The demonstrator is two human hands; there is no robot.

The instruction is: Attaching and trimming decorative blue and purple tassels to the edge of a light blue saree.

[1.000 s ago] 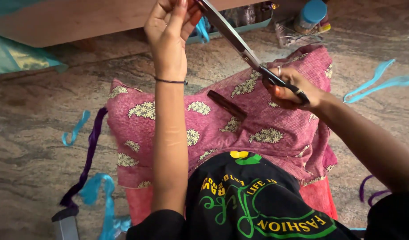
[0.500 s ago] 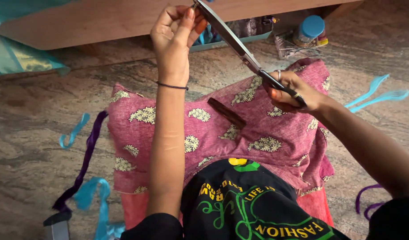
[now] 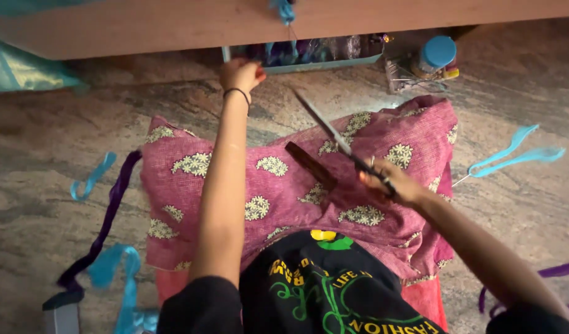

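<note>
Scissors (image 3: 334,139) slant over the pink flowered cloth (image 3: 284,192), handles gripped in the right hand (image 3: 389,184), blades pointing up and away (whether they gape or meet is blurred). Beyond the cloth's far edge the left hand (image 3: 240,75) is curled shut near a shallow tray (image 3: 334,62) under a wooden board (image 3: 173,25); I cannot tell what it pinches. Blue ribbon (image 3: 513,154) lies on the stone floor (image 3: 49,136) right of the cloth, and a blue-capped jar (image 3: 436,57) stands past it.

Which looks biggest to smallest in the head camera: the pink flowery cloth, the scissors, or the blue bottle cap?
1. Pink flowery cloth, by far the largest.
2. Scissors, held in the right hand.
3. Blue bottle cap, smallest, though it sits farther from the camera, so it may look smaller than it is.
</note>
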